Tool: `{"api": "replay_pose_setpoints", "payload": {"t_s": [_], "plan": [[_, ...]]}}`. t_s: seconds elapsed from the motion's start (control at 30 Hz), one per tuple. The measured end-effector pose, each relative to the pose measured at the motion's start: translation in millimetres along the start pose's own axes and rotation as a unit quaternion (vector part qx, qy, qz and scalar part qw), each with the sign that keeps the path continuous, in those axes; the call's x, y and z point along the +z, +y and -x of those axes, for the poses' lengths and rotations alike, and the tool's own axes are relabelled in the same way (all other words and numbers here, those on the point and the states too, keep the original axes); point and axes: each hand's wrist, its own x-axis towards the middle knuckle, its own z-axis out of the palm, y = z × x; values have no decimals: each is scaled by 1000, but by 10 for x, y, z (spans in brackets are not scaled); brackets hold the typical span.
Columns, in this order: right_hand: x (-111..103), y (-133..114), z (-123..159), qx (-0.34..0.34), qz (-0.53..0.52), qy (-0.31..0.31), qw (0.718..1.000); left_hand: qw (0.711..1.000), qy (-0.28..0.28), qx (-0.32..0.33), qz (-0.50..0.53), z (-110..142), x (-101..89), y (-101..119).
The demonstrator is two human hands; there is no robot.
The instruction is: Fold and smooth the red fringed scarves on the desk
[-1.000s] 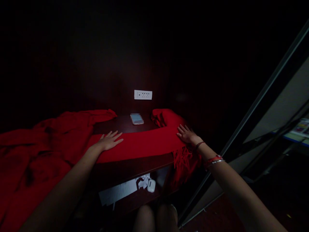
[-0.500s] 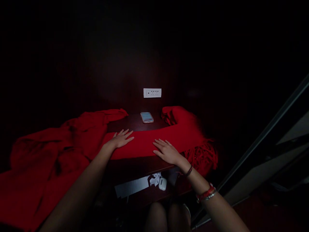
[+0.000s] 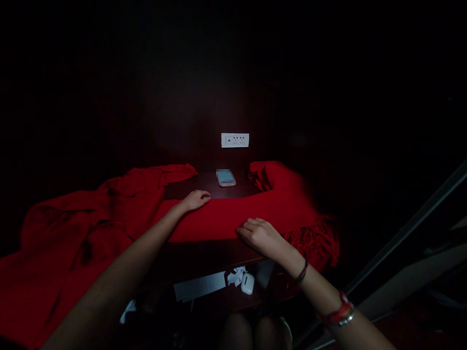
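Note:
A long red scarf (image 3: 222, 218) with fringed ends lies folded in a flat band along a dark tabletop (image 3: 182, 188). At the band's far edge, my left hand (image 3: 196, 200) has its fingers curled together on the cloth. Closer to me and further right, my right hand (image 3: 260, 236) rests at the near edge, fingers bent and pressed against the fabric. The fingertips of both hands are partly hidden. The scarf's right part bends back, and its fringe (image 3: 314, 245) hangs at the table's right side.
Behind the scarf lies a phone (image 3: 226, 178), below a white wall socket (image 3: 235, 140). Bunched red cloth (image 3: 91, 209) spreads over the left side. An open shelf under the tabletop holds a white earbud case (image 3: 247, 284), crumpled paper (image 3: 236, 276) and a pale flat strip (image 3: 200, 287).
Both hands, flat with fingers spread before, have curled their fingers on the scarf. My left hand has slid right and slightly away from me; my right hand has shifted a little right.

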Motion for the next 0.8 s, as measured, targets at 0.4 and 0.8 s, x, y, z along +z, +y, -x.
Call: {"api": "replay_pose_setpoints", "payload": {"t_s": [0.4,0.8], "plan": [[92,-176,-260,29,60,6,998,963,-182,-5,199,-401,-107,51],[113,-325,-380,70,50,25,996,959,-132,-11,252,-415,-14,67]]}}
